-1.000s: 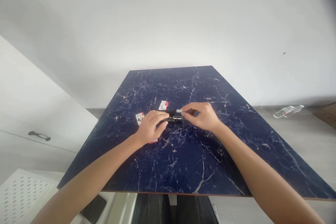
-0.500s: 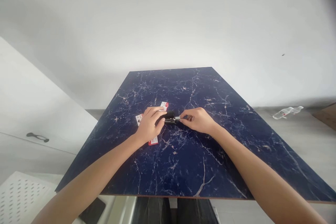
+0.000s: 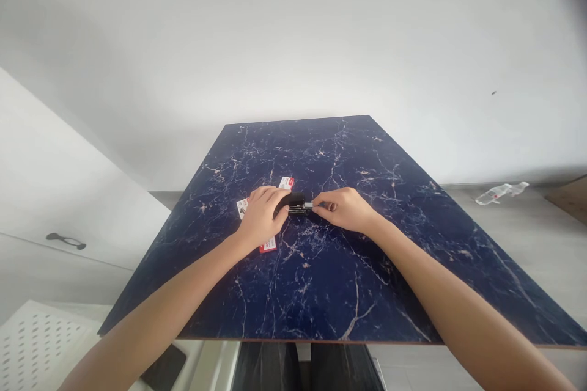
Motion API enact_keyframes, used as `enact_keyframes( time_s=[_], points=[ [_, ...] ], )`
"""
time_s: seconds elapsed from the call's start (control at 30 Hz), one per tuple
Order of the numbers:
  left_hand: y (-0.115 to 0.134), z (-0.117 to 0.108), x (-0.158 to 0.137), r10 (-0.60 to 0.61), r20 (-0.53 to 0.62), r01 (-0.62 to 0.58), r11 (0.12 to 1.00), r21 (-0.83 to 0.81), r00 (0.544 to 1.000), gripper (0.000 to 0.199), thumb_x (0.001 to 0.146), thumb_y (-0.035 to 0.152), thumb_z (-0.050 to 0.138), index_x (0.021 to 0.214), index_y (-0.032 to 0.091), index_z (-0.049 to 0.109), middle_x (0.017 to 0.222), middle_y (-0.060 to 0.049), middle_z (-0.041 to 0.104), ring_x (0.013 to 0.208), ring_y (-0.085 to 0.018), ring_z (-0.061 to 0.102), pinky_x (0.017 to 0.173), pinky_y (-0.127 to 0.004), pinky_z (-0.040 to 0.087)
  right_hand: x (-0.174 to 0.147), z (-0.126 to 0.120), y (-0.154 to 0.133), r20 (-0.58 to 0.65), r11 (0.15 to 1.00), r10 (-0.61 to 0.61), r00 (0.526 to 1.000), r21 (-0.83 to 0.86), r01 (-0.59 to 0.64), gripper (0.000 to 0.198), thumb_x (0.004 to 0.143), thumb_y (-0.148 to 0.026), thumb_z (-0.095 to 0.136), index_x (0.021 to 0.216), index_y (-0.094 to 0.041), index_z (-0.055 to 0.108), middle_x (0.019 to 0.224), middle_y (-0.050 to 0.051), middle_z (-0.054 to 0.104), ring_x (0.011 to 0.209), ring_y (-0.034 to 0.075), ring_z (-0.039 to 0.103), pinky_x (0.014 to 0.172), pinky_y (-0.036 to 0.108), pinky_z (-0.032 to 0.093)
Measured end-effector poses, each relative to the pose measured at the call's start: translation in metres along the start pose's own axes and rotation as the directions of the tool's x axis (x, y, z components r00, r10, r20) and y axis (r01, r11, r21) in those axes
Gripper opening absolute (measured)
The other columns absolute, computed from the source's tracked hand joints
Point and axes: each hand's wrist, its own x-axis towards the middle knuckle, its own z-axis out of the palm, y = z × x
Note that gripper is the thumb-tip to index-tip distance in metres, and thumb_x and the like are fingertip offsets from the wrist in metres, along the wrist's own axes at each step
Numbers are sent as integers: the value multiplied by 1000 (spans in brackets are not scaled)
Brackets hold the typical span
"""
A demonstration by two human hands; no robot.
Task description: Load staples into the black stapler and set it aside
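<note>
A black stapler [image 3: 297,200] lies near the middle of the blue marbled table [image 3: 312,293]. My left hand [image 3: 262,212] wraps over its left part, thumb at the near side and fingers across the top. At its right end shows a small silvery strip, seemingly a strip of staples [image 3: 309,205]. My right hand [image 3: 347,209] pinches this strip between thumb and index finger, its left end at the stapler. White-and-red small packs stick out around my left hand: one behind it [image 3: 287,183], another to its left [image 3: 242,207], and one in front [image 3: 268,245].
A white wall [image 3: 293,43] rises behind the table. On the floor at the right lies a clear plastic bottle [image 3: 499,193], near a brown box [image 3: 571,198]. To the left are a white cabinet with a dark handle [image 3: 66,241] and a white perforated surface [image 3: 39,339].
My left fingers have shifted slightly on the stapler. The right hand stays almost in place, its pinched strip a touch further left. The packs have not moved.
</note>
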Motion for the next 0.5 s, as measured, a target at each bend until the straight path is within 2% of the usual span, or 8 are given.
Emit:
enact_keyframes(
  time_s=[0.33, 0.5],
  points=[
    [-1, 0, 0, -16, 22, 15, 1000, 9, 1000, 33, 97, 24, 57, 130, 23, 58, 123, -9, 67, 121, -31, 54, 104, -54, 42, 2, -1, -3, 38, 1000, 3, 999, -24, -2, 14, 92, -27, 63, 97, -26, 76, 79, -1, 75, 68, 15, 67, 65, 26, 47],
    [-1, 1, 0, -17, 24, 16, 1000, 10, 1000, 32, 97, 24, 57, 129, 23, 58, 122, -9, 67, 120, -31, 55, 104, -53, 42, 1, 0, -4, 17, 1000, 29, 999, -4, -29, 12, 91, -27, 64, 95, -26, 76, 76, -2, 74, 68, 15, 67, 66, 26, 48]
  ],
)
